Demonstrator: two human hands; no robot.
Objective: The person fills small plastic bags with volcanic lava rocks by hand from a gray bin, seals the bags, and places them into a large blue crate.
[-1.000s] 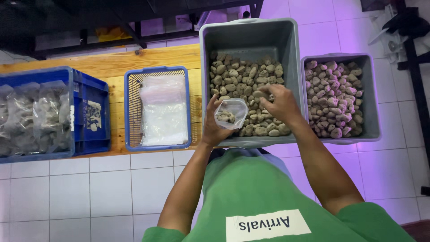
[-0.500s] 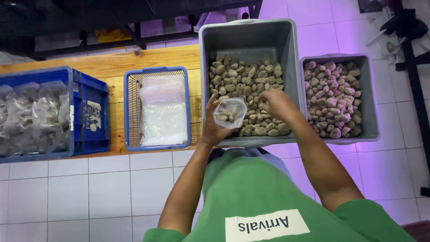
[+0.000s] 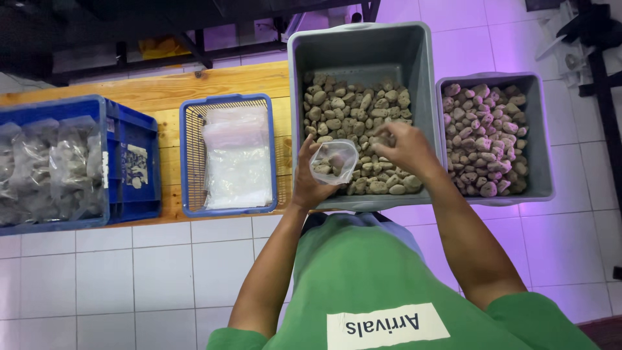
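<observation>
Clear plastic bag (image 3: 334, 162) part-filled with pebbles, gripped open by the left hand (image 3: 311, 181), right hand (image 3: 405, 148) just beside it, fingers closed on stones (image 3: 353, 116) in the grey tub (image 3: 363, 48) beneath.

In front of you sits the large grey plastic bin (image 3: 363, 48), with the heap of brownish pebbles (image 3: 356, 113) lying in its near half. Just to its right, touching it, stands the smaller grey plastic tub (image 3: 541, 136), filled with pinkish stones (image 3: 483, 139). Left of the bin, on the long wooden bench (image 3: 194, 87), rests the blue wire-sided basket (image 3: 230, 100) holding a stack of clear plastic bags (image 3: 236, 159). Further left on the bench stands the blue plastic crate (image 3: 133, 165), with filled bags of stones (image 3: 52, 162) inside.
</observation>
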